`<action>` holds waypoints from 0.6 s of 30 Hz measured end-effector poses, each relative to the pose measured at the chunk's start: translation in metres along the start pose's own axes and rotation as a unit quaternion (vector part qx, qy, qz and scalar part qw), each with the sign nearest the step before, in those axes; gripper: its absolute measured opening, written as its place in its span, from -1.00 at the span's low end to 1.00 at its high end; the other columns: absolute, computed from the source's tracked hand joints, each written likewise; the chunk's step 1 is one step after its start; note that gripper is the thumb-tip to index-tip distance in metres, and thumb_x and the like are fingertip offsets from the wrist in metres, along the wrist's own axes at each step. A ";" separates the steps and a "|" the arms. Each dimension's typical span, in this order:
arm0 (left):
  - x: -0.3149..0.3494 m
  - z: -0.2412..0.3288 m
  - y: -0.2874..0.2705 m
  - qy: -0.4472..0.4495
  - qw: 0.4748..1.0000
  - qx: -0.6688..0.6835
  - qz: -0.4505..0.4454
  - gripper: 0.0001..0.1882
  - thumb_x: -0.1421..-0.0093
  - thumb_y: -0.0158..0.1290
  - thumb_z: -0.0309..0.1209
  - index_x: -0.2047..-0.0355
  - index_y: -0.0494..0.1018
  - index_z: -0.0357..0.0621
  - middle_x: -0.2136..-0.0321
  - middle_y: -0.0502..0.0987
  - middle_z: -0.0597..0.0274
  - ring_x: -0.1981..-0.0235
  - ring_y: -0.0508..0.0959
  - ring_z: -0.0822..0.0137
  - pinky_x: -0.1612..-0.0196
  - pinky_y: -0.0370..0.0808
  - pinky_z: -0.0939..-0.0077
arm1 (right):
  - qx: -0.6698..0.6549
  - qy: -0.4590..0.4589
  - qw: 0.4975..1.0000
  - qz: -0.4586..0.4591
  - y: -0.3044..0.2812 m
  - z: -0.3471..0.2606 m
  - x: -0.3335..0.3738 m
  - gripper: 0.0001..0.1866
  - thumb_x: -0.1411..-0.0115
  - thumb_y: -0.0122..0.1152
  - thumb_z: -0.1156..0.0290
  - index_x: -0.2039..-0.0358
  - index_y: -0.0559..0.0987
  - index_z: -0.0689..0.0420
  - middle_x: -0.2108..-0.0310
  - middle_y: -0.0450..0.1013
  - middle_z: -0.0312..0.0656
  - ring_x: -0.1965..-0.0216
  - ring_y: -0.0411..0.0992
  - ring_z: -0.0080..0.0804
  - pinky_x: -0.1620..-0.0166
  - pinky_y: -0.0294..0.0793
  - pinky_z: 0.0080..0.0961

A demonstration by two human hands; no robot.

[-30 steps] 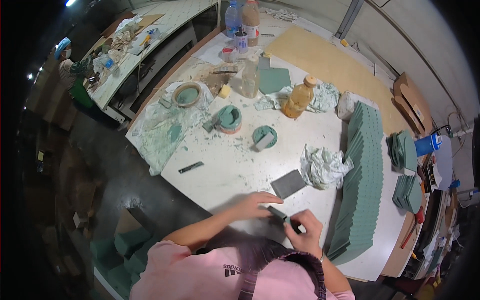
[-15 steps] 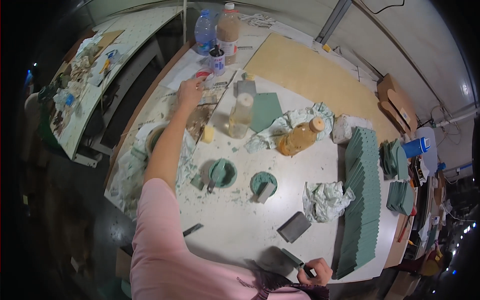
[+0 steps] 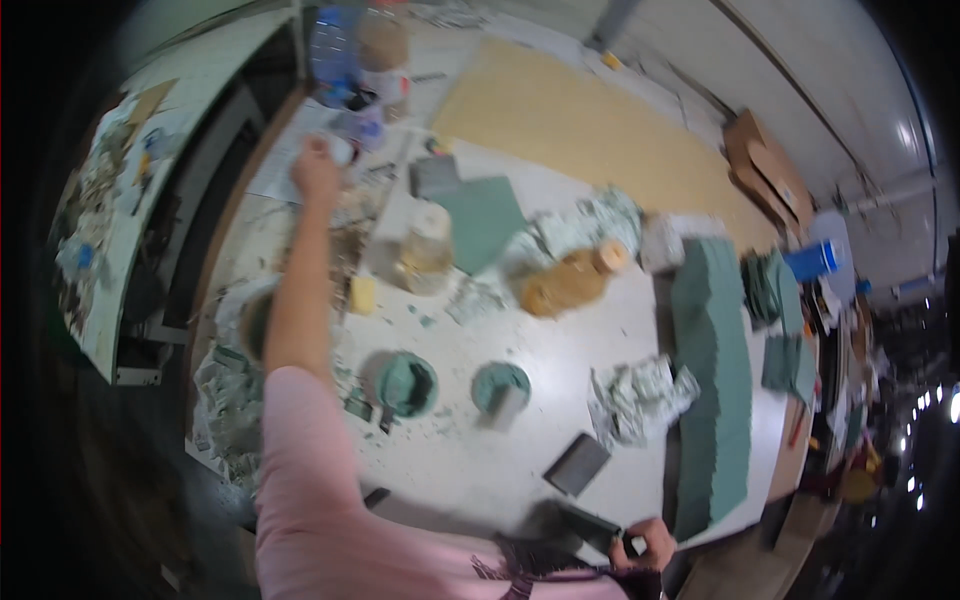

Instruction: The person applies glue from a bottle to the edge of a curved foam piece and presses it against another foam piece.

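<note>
Reaching far forward and left over a white worktable (image 3: 480,465) with the left hand (image 3: 318,172), its fingers bent at the side of a small whitish container (image 3: 341,150), too blurred to tell whether gripped or only touched; just beside, a purple-and-white bottle (image 3: 364,126), with a clear blue bottle (image 3: 331,55) behind. Holding a narrow dark green flat piece (image 3: 588,522) in the curled right hand (image 3: 650,545), low at the near table edge, close to a dark grey rectangular block (image 3: 577,463). Including, mid-table, a tub of green paste (image 3: 390,374) and a smaller green-filled tub (image 3: 482,384), with an amber bottle (image 3: 565,287) beyond and a long row of green sheets (image 3: 712,390) along the right.
</note>
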State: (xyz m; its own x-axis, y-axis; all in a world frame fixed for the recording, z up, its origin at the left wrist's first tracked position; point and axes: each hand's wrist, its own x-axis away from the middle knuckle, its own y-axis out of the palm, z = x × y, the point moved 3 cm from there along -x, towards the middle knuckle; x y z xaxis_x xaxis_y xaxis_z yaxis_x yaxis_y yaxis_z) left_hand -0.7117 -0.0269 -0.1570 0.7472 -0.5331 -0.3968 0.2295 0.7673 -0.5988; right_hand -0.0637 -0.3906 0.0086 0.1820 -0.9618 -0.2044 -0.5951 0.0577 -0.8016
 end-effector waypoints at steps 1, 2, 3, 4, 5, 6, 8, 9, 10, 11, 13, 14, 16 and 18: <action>-0.004 -0.004 -0.018 0.066 0.993 0.071 0.073 -0.71 -0.34 -0.01 -0.24 0.08 0.43 -0.20 0.22 0.59 -0.06 0.10 0.56 -0.04 0.04 0.45 0.14 | 0.002 -0.012 1.000 -0.008 -0.002 -0.003 -0.003 -0.80 0.17 0.37 0.49 0.57 0.47 0.16 0.63 0.40 -0.16 0.63 0.41 -0.25 0.52 0.40 -0.45; 0.002 0.010 -0.031 0.106 0.988 0.107 0.042 -0.70 -0.39 -0.07 -0.25 0.16 0.41 -0.30 0.19 0.56 -0.08 0.14 0.57 0.06 0.04 0.47 0.22 | -0.018 0.009 1.000 -0.016 -0.006 -0.005 -0.005 -0.81 0.17 0.35 0.52 0.58 0.46 0.16 0.62 0.40 -0.15 0.61 0.40 -0.24 0.52 0.40 -0.44; 0.001 0.015 -0.058 0.131 0.983 0.121 0.039 -0.71 -0.40 -0.08 -0.26 0.12 0.39 -0.28 0.18 0.54 -0.03 0.16 0.58 0.14 0.07 0.47 0.33 | -0.029 -0.012 0.999 -0.016 -0.007 -0.003 -0.005 -0.81 0.17 0.34 0.54 0.57 0.46 0.17 0.61 0.40 -0.15 0.59 0.41 -0.24 0.51 0.40 -0.44; 0.002 0.013 -0.082 0.027 0.975 0.215 -0.038 -0.70 -0.42 -0.12 -0.25 0.06 0.36 -0.26 0.17 0.52 -0.02 0.12 0.58 0.15 0.09 0.51 0.32 | -0.040 -0.012 0.999 -0.018 -0.009 -0.001 -0.002 -0.81 0.18 0.36 0.53 0.56 0.47 0.17 0.60 0.40 -0.15 0.59 0.41 -0.24 0.51 0.40 -0.46; 0.030 0.040 -0.100 -0.002 0.942 0.327 -0.067 -0.66 -0.43 -0.13 -0.21 0.02 0.33 -0.25 0.16 0.52 -0.01 0.12 0.59 0.14 0.14 0.55 0.31 | -0.054 -0.016 0.998 -0.011 -0.010 0.003 0.000 -0.80 0.17 0.37 0.54 0.54 0.49 0.18 0.60 0.40 -0.15 0.58 0.41 -0.25 0.51 0.40 -0.47; 0.066 0.079 -0.121 -0.034 0.896 0.433 -0.093 -0.62 -0.43 -0.14 -0.17 -0.02 0.29 -0.24 0.15 0.52 0.00 0.12 0.60 0.14 0.18 0.58 0.30 | -0.067 -0.006 0.998 -0.009 -0.013 0.010 0.003 -0.80 0.17 0.38 0.55 0.52 0.50 0.20 0.60 0.39 -0.14 0.58 0.42 -0.26 0.51 0.39 -0.48; 0.135 0.143 -0.177 -0.039 0.878 0.442 -0.177 -0.63 -0.48 -0.29 -0.18 -0.01 0.24 -0.25 0.17 0.50 -0.08 0.16 0.61 0.08 0.23 0.61 0.24 | -0.102 -0.026 0.994 -0.017 -0.016 0.018 0.006 -0.80 0.16 0.37 0.58 0.51 0.50 0.22 0.59 0.39 -0.13 0.58 0.41 -0.28 0.51 0.38 -0.49; 0.168 0.159 -0.202 -0.044 0.880 0.436 -0.185 -0.63 -0.48 -0.29 -0.18 -0.01 0.24 -0.25 0.17 0.50 -0.08 0.16 0.61 0.08 0.23 0.61 0.24 | -0.131 -0.030 0.991 -0.021 -0.018 0.018 0.006 -0.81 0.14 0.36 0.60 0.50 0.50 0.22 0.57 0.38 -0.13 0.58 0.40 -0.29 0.51 0.37 -0.48; 0.199 0.172 -0.220 -0.065 0.863 0.447 -0.225 -0.63 -0.48 -0.31 -0.17 -0.01 0.23 -0.25 0.20 0.50 -0.09 0.24 0.62 0.08 0.29 0.61 0.27 | -0.153 -0.024 0.987 -0.029 -0.019 0.019 0.008 -0.80 0.14 0.37 0.61 0.50 0.50 0.22 0.56 0.38 -0.14 0.57 0.38 -0.30 0.51 0.35 -0.49; 0.227 0.185 -0.240 -0.084 0.848 0.454 -0.259 -0.62 -0.48 -0.33 -0.17 -0.02 0.22 -0.24 0.23 0.51 -0.10 0.31 0.63 0.09 0.35 0.61 0.30 | -0.174 -0.023 0.984 -0.041 -0.022 0.019 0.009 -0.79 0.14 0.39 0.61 0.49 0.50 0.22 0.55 0.37 -0.15 0.56 0.37 -0.31 0.51 0.34 -0.49; 0.291 0.197 -0.258 -0.082 0.789 0.499 -0.349 -0.62 -0.47 -0.33 -0.15 0.00 0.22 -0.23 0.27 0.52 -0.09 0.37 0.62 0.11 0.42 0.60 0.32 | -0.208 -0.052 0.976 -0.048 -0.024 0.021 0.011 -0.77 0.12 0.45 0.55 0.48 0.52 0.21 0.54 0.38 -0.15 0.56 0.38 -0.31 0.51 0.34 -0.48; 0.325 0.207 -0.263 -0.076 0.713 0.546 -0.433 -0.61 -0.47 -0.32 -0.13 0.01 0.23 -0.22 0.31 0.53 -0.08 0.43 0.61 0.13 0.48 0.58 0.34 | -0.224 -0.068 0.971 -0.046 -0.025 0.024 0.013 -0.76 0.11 0.47 0.53 0.47 0.52 0.21 0.54 0.39 -0.15 0.56 0.38 -0.30 0.51 0.33 -0.48; 0.386 0.226 -0.278 -0.133 0.727 0.493 -0.459 -0.68 -0.45 -0.29 -0.20 0.02 0.23 -0.20 0.37 0.54 -0.05 0.50 0.59 0.18 0.55 0.56 0.36 | -0.215 -0.113 0.969 -0.050 -0.027 0.032 0.020 -0.72 0.14 0.50 0.51 0.46 0.54 0.26 0.56 0.42 -0.14 0.55 0.41 -0.33 0.49 0.37 -0.54; 0.438 0.244 -0.289 -0.164 0.720 0.437 -0.514 -0.73 -0.39 -0.24 -0.37 -0.02 0.23 -0.21 0.35 0.54 -0.03 0.47 0.59 0.23 0.47 0.57 0.38 | -0.230 -0.124 0.963 -0.060 -0.029 0.035 0.027 -0.75 0.13 0.47 0.53 0.44 0.54 0.24 0.56 0.42 -0.15 0.57 0.41 -0.36 0.52 0.36 -0.54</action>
State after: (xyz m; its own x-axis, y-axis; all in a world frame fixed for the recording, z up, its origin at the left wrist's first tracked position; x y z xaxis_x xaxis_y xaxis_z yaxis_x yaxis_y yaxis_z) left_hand -0.2987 -0.3953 0.0120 -0.0229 -0.9766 0.2139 0.9637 0.0354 0.2648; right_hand -0.0140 -0.4086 0.0062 0.4190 -0.8574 -0.2988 -0.8315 -0.2303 -0.5055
